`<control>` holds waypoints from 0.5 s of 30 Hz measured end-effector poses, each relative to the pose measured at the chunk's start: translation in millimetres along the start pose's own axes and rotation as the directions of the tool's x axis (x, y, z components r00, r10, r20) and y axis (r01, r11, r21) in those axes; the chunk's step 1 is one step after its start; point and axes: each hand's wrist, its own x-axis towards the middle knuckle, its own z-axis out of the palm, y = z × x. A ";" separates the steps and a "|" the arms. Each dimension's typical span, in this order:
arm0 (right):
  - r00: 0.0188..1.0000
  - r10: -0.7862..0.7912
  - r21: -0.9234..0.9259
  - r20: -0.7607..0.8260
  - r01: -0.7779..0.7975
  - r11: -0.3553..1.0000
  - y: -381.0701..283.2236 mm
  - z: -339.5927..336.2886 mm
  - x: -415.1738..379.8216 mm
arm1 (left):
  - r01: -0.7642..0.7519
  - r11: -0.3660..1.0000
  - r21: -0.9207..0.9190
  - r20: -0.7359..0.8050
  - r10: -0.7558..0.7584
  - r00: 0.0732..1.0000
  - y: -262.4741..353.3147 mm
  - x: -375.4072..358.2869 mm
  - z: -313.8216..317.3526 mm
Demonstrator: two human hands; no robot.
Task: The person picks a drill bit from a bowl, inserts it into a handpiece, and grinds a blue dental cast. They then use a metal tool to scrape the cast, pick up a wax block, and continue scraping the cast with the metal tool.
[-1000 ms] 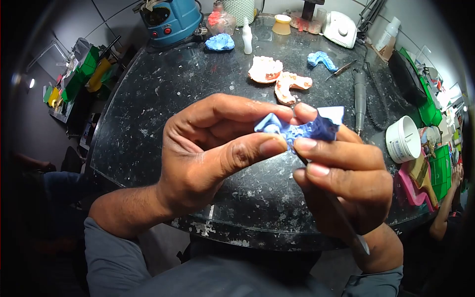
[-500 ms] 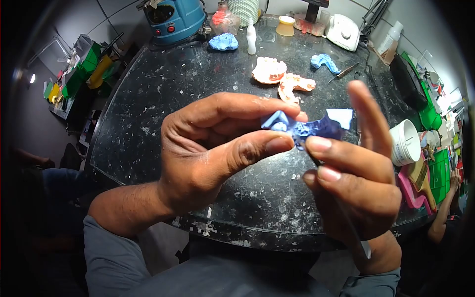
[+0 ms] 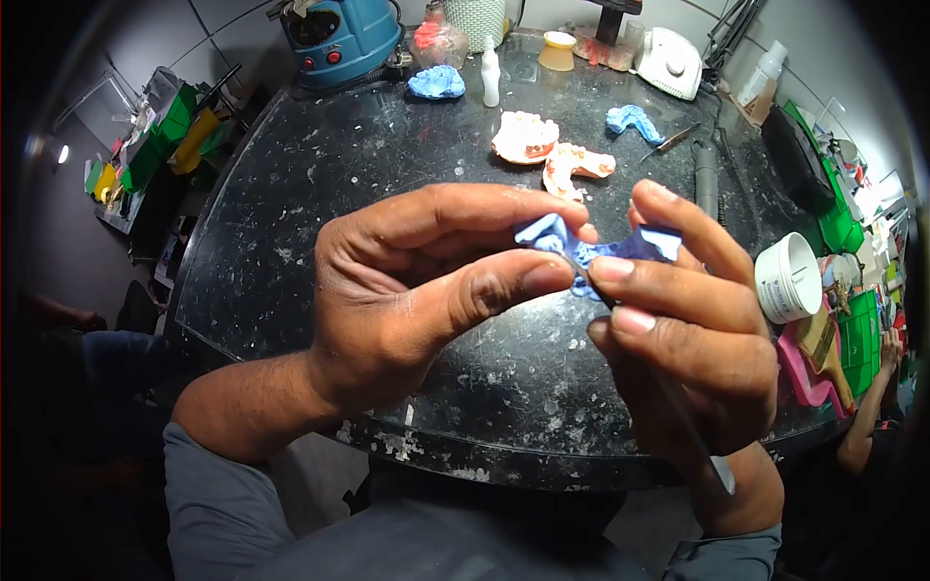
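A blue dental impression [image 3: 550, 234] is held up over the dark bench by both hands. My left hand [image 3: 397, 281] pinches its left end between thumb and fingers. My right hand [image 3: 693, 329] grips a slim metal hand tool [image 3: 720, 470], whose flat end points down toward my wrist. The tool's upper end lies close to the middle of the impression, partly covered by fingers. My right fingertips are right at the impression's lower side, and the index finger is behind its right end. Beyond the hands lie two plaster dental models [image 3: 524, 137].
On the bench are a curved blue impression [image 3: 634, 123], a blue lump [image 3: 436, 82], a pointed tool [image 3: 676, 138], a grey handpiece [image 3: 705, 182] and a white bottle [image 3: 490, 77]. A white tub [image 3: 787, 278] stands right, near another person's arm [image 3: 870, 416]. A blue machine [image 3: 349, 44] stands at back left.
The impression's right end has turned and sits slightly lower. My right index finger has come down and in behind it. The left hand has hardly moved.
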 end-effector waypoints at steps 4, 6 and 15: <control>1.000 0.001 0.001 -0.016 -0.001 1.000 1.2 2.3 -1.0 | -0.027 0.999 0.021 0.023 0.026 0.999 -2.1 0.0 -1.6; 1.000 0.000 0.005 -0.012 0.000 1.000 1.3 1.6 -1.7 | -0.018 1.000 0.010 0.018 0.018 1.000 -1.1 -0.6 -1.3; 0.999 0.026 0.036 -0.033 -0.025 0.999 1.9 6.2 -3.7 | -0.006 1.000 -0.023 0.020 0.007 1.000 -1.9 -0.8 0.7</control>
